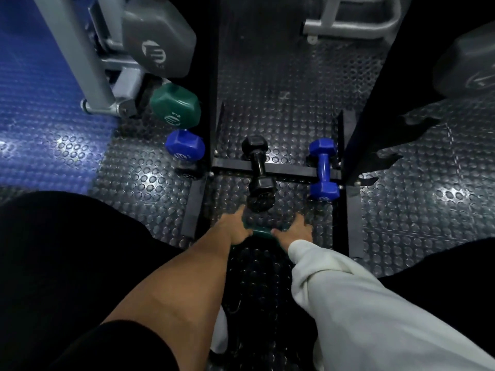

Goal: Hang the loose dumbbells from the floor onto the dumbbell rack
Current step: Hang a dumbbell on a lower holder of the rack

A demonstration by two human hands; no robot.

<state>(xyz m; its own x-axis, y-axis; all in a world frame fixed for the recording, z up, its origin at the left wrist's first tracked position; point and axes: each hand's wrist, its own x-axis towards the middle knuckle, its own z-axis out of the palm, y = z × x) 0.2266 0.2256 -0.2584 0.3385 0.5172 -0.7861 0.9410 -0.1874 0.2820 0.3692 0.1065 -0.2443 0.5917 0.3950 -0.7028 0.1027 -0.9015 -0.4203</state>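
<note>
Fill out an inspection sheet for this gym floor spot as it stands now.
Surface: black studded rubber floor; blue studded mat at left.
Job's things: dark green dumbbell low on the floor, held at both ends; black dumbbell and blue dumbbell lie across the black rack crossbar; green dumbbell and another blue dumbbell sit at the rack's left side.
Clutter: nothing seen.
Grippers: left hand and right hand each grip one end of the dark green dumbbell.
Cables: nothing seen.
Surroundings: grey machine frame, large grey dumbbell heads.
</note>
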